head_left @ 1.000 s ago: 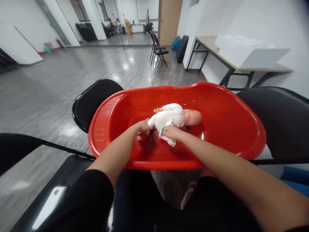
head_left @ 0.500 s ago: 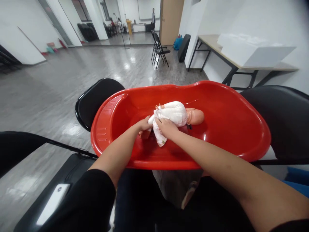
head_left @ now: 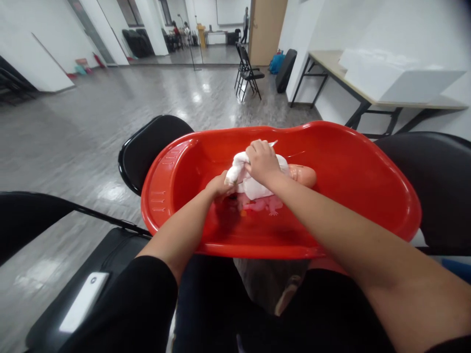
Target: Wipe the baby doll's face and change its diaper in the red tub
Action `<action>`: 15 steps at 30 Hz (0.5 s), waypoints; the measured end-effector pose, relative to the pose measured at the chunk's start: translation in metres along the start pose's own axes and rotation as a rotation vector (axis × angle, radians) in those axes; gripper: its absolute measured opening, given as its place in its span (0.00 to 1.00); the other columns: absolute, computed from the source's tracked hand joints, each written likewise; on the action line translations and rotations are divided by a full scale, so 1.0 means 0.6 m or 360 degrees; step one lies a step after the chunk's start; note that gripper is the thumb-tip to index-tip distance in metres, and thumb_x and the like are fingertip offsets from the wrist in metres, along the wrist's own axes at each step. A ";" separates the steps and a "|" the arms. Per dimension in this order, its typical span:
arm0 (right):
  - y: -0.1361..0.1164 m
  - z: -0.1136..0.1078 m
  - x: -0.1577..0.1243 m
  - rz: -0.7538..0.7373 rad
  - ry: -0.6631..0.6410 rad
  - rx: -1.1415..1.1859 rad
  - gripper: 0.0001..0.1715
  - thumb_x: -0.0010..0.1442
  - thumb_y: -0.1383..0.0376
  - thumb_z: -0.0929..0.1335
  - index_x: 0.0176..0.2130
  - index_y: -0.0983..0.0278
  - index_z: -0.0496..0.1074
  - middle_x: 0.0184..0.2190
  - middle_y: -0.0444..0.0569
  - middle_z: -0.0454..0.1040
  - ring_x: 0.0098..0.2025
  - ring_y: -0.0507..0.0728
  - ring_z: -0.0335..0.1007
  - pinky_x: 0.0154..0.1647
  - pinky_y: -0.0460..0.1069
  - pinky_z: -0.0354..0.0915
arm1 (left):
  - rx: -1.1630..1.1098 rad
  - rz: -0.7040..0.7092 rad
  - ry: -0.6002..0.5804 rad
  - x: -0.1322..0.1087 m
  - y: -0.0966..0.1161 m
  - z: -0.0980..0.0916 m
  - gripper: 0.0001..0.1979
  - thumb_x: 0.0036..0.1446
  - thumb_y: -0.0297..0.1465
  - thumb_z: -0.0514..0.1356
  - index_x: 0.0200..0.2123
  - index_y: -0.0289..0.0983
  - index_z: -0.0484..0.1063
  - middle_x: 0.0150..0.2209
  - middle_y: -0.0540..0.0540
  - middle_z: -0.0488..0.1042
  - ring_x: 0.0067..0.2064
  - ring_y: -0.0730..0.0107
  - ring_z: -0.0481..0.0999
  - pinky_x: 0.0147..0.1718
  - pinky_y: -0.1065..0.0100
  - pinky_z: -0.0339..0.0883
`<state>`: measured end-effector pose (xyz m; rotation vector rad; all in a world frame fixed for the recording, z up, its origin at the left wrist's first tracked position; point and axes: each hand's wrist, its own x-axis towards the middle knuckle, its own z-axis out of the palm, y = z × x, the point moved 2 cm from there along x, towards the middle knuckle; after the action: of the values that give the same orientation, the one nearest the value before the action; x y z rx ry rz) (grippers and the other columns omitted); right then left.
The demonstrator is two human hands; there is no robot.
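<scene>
A baby doll [head_left: 304, 175] in white clothing lies along the inside of a red baby bathtub [head_left: 154, 206], its head to the right. My right hand [head_left: 262, 161] is closed on a raised, bunched part of the white garment [head_left: 238, 166] over the doll's middle. At the doll's leg end, my left hand [head_left: 218, 187] is closed at the lower end of the garment; its fingers are partly hidden, and a leg may be in its grasp. Below the doll, a pink shape [head_left: 263, 203] shows on the tub floor.
Black chairs [head_left: 156, 147] flank the tub. A white rectangular device [head_left: 84, 301] lies on the black seat at lower left. Folding chairs [head_left: 248, 73] stand farther off, and a table [head_left: 327, 61] with a white box [head_left: 412, 81] is along the right wall. A distant person [head_left: 245, 24] stands near the mirror.
My right hand has moved up and away from me, lifting and bunching the white garment. The pink shape beneath is now exposed. My left hand remains at the leg end.
</scene>
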<state>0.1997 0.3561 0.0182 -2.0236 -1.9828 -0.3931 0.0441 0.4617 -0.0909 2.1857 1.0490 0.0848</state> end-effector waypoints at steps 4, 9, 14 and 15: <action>-0.015 0.037 0.004 -0.0525 -0.0436 -0.0156 0.16 0.67 0.70 0.62 0.51 0.71 0.74 0.54 0.63 0.70 0.57 0.67 0.61 0.59 0.60 0.55 | 0.0187 -0.0109 0.0083 -0.008 -0.004 -0.004 0.31 0.58 0.43 0.63 0.61 0.35 0.66 0.45 0.37 0.79 0.37 0.54 0.80 0.33 0.67 0.68; -0.018 0.086 -0.049 -0.0552 -0.0533 -0.0245 0.24 0.58 0.61 0.72 0.52 0.68 0.75 0.59 0.60 0.68 0.59 0.69 0.61 0.67 0.64 0.47 | 0.0000 -0.0254 -0.0104 -0.025 -0.002 -0.002 0.26 0.60 0.43 0.60 0.58 0.36 0.66 0.36 0.41 0.80 0.23 0.60 0.76 0.23 0.67 0.66; -0.027 0.107 -0.058 -0.0803 -0.0708 -0.0259 0.12 0.57 0.64 0.70 0.41 0.66 0.78 0.43 0.58 0.76 0.54 0.68 0.65 0.62 0.64 0.54 | 0.0052 -0.0313 -0.0151 -0.026 0.009 -0.004 0.22 0.61 0.41 0.60 0.54 0.35 0.68 0.31 0.42 0.79 0.21 0.60 0.75 0.19 0.68 0.65; -0.028 0.113 -0.052 -0.0799 -0.0720 -0.0244 0.10 0.56 0.64 0.70 0.38 0.65 0.78 0.42 0.57 0.76 0.54 0.69 0.65 0.64 0.65 0.52 | 0.0049 -0.0325 -0.0155 -0.025 0.010 -0.003 0.23 0.60 0.42 0.60 0.53 0.35 0.69 0.31 0.43 0.79 0.21 0.60 0.75 0.18 0.68 0.64</action>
<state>0.1820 0.3536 -0.0560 -1.7907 -2.8300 -0.1977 0.0374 0.4496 -0.0821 2.0747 1.2176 -0.1296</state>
